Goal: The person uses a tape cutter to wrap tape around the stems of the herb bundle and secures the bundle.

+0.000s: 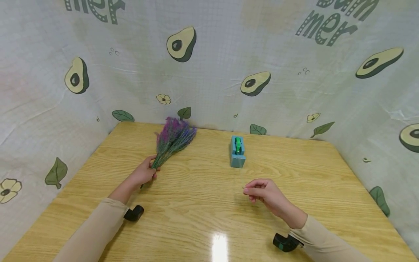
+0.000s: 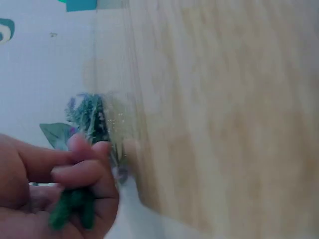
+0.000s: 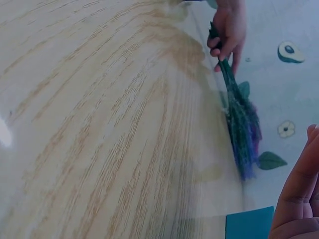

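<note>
- Head view: the left hand (image 1: 146, 171) is curled around the green stems of a bunch of purple and violet-blue artificial-looking flowers (image 1: 173, 136). The bunch is at the far left of the table, flower heads pointing away from the person, stem ends poking out below the hand. Whether it rests on the surface or is slightly raised cannot be told.
- Head view: the right hand (image 1: 266, 194) is bent, thumb and forefinger drawn together at the tips. A tiny speck shows there; whether something is pinched cannot be told. Beyond it, well apart, stands a light-blue, block-shaped dispenser with a green roll (image 1: 238, 158), apparently for tape.
- Head view: the step in hand appears to be holding the bunch by its stems, the right hand apart from it. The next move seems to call for a steady left grip and careful right fingertips.
- Head view: the table (image 1: 203, 211) is pale, grained wood with a bright glare near the person. White cloth walls (image 1: 212, 109) printed with avocados, leaves, flowers and green lettering surround it.
- Left wrist view: fingers wrap the stems, with green ends showing beneath; the picture is blurred.
- Right wrist view: the bunch hangs across the view from the left hand; the right fingers show only partly, at the edge.
</note>
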Demonstrator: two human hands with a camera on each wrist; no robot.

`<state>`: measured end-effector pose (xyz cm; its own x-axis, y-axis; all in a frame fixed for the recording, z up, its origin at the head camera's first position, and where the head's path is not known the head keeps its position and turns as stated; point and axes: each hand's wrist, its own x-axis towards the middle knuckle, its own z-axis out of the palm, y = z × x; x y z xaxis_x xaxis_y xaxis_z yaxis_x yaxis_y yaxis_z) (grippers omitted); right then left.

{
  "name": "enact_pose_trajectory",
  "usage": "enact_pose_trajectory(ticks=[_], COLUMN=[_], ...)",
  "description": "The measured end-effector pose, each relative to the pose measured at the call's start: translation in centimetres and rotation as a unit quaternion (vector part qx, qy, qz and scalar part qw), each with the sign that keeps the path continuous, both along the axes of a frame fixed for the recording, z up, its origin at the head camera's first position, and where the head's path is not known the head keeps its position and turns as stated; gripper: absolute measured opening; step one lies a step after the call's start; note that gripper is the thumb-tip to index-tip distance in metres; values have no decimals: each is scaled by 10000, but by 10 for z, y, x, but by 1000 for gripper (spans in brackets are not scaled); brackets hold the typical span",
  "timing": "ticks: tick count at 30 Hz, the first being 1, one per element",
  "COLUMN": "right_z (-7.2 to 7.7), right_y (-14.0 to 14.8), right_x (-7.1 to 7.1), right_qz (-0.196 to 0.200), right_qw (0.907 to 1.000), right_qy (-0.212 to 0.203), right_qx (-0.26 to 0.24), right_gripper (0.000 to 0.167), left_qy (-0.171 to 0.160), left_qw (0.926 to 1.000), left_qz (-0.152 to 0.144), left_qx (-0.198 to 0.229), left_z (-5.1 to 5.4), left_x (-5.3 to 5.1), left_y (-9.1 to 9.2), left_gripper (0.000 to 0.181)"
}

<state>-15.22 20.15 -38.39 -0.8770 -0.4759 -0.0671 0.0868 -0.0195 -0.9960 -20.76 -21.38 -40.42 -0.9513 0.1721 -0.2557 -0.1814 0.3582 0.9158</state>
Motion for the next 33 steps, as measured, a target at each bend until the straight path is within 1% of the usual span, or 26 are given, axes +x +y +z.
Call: enact_pose_trajectory(ticks=[3,6,9,14,17,22,26,30,33], right_z=[0,1,2,3,6,11,15,19,23], right_y=[0,0,1,2,2,3,3,3,3], right_x=[-1,-2,-2,-3,-3,-3,-3,-4,-5], right_qz=[-31,-80,-75,-40,-7,-7,-63,-125,-179], right_qw=[10000,10000,10000,9999,9998,9993,9993,9992,9990], right_qy=[-33,-10,54,140,198,241,217,236,268], right_qx=[2,30,15,-8,-87,-278,-290,-285,-315], right_gripper=[10,11,12,14,16,20,20,20,21], left_qy=[262,499,625,572,528,598,637,504,410], left_qw=[9993,9976,9957,9936,9930,9931,9941,9955,9969], left_qz=[252,479,656,955,1038,961,832,750,615], left_qx=[-45,74,182,195,219,301,277,273,277], left_z=[-1,0,4,11,13,11,10,9,9], left_x=[1,2,3,6,8,10,10,10,10], left_y=[-3,-5,-5,-7,-8,-11,-13,-16,-19], left_gripper=[53,46,43,41,40,38,36,32,28])
